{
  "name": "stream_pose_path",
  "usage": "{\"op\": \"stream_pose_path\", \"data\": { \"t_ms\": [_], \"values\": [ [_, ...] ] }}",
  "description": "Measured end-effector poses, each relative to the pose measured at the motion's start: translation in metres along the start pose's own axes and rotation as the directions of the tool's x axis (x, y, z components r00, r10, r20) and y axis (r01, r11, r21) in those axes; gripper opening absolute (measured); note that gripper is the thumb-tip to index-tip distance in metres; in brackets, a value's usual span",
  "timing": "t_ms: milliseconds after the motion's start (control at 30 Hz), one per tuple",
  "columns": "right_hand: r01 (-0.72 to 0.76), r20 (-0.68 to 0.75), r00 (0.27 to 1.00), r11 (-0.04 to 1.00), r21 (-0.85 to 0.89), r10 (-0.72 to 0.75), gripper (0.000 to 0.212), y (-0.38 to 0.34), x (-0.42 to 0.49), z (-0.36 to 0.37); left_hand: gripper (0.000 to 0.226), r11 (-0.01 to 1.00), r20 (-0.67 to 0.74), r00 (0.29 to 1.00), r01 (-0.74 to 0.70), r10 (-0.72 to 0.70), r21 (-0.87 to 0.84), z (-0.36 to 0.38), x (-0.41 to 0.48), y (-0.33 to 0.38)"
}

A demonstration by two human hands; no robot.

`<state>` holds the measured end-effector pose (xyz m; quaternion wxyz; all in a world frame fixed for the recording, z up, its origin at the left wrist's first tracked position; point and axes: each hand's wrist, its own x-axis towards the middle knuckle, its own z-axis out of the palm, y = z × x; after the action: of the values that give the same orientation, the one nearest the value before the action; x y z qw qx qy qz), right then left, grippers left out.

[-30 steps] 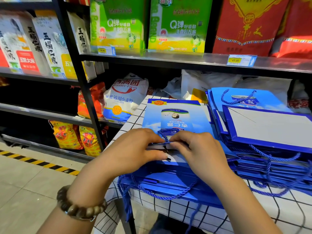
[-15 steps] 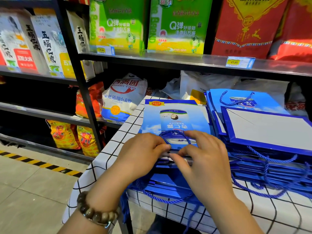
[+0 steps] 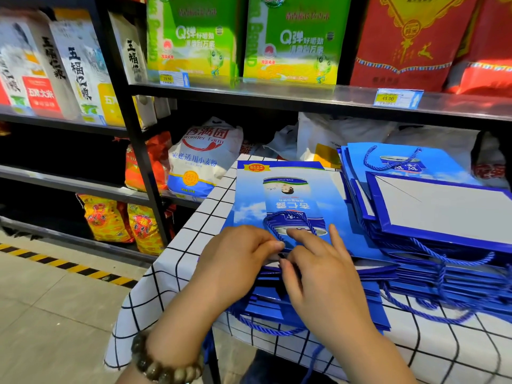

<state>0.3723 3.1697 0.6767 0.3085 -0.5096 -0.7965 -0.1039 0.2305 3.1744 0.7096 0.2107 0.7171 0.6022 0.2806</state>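
Blue bag (image 3: 279, 195): atop stack (image 3: 304, 309), near edge at both hands.
Left hand (image 3: 235, 261): curled, pinching that edge.
Right hand (image 3: 324, 275): thumb and fingers pinching it.

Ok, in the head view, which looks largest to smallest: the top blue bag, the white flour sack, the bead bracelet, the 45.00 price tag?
1. blue bag
2. flour sack
3. bracelet, but it is nearest the camera, so this rank is unsure
4. price tag

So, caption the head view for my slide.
Left hand and right hand pinch the near edge of the top blue paper bag.
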Motion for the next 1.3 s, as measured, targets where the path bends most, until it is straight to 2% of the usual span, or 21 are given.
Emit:
{"op": "stream_pose_path", "data": {
  "t_ms": [167, 267, 433, 467, 667, 767, 833, 900, 1000, 1100, 1167, 1267, 1300],
  "values": [
    [0.069, -0.021, 0.997, 0.997, 0.02, -0.069, 0.031, 0.005, -0.003, 0.003, 0.028, 0.997, -0.031, 1.0, -0.005, 0.008, 0.082, 0.005, 0.001, 0.0],
    [0.066, -0.016, 0.998, 0.998, 0.02, -0.065, 0.032, 0.006, -0.006, 0.003, 0.03, 0.996, 0.02, 1.0, 0.006, -0.008, 0.087, 0.002, 0.002, 0.0],
    [0.023, -0.066, 0.998, 0.992, 0.125, -0.015, 0.032, 0.01, -0.014, 0.01, 0.035, 0.984, 0.111, 0.991, 0.092, -0.075, -0.152, -0.004, 0.003, -0.002],
    [0.012, -0.074, 0.997, 0.991, 0.135, -0.002, 0.033, 0.01, -0.016, 0.012, 0.035, 0.982, 0.127, 0.988, 0.103, -0.083, -0.158, -0.004, 0.005, -0.001],
    [-0.031, -0.126, 0.991, 0.985, 0.168, 0.053, 0.035, 0.008, -0.021, 0.017, 0.029, 0.995, 0.184, 0.98, 0.083, -0.072, -0.05, 0.004, 0.014, 0.009],
    [-0.029, -0.134, 0.989, 0.975, 0.219, 0.06, 0.043, 0.008, -0.021, 0.013, 0.029, 0.994, 0.063, 0.994, 0.091, -0.087, -0.066, 0.005, 0.021, 0.007],
    [-0.009, -0.087, 0.996, 0.969, 0.247, 0.031, 0.036, 0.007, -0.02, 0.007, 0.03, 0.984, -0.054, 0.991, 0.117, -0.125, -0.136, 0.005, 0.026, 0.004],
    [-0.004, -0.038, 0.999, 0.973, 0.231, 0.013, 0.031, 0.008, -0.019, 0.001, 0.032, 0.988, -0.125, 0.985, 0.103, -0.116, -0.112, 0.007, 0.027, 0.003],
    [0.007, 0.004, 1.0, 0.996, 0.091, -0.007, 0.036, 0.01, -0.02, -0.002, 0.033, 0.995, -0.14, 0.988, 0.046, -0.058, -0.087, 0.007, 0.02, 0.001],
    [0.016, 0.047, 0.999, 0.997, -0.075, -0.012, 0.056, 0.01, -0.018, -0.001, 0.032, 0.972, -0.067, 0.996, 0.041, -0.058, -0.232, -0.001, 0.01, 0.0],
    [0.102, 0.018, 0.995, 0.993, -0.067, -0.101, 0.048, 0.012, -0.019, 0.002, 0.031, 0.939, -0.065, 0.993, 0.071, -0.099, -0.337, -0.005, 0.008, -0.004],
    [0.238, -0.118, 0.963, 0.97, -0.057, -0.243, 0.043, 0.012, -0.021, 0.006, 0.026, 0.946, -0.208, 0.975, 0.008, -0.08, -0.325, -0.01, -0.007, -0.01],
    [0.243, -0.166, 0.954, 0.969, -0.053, -0.248, 0.047, 0.011, -0.021, 0.003, 0.027, 0.922, -0.249, 0.964, -0.008, -0.096, -0.387, -0.014, -0.017, -0.007]
  ]
}}
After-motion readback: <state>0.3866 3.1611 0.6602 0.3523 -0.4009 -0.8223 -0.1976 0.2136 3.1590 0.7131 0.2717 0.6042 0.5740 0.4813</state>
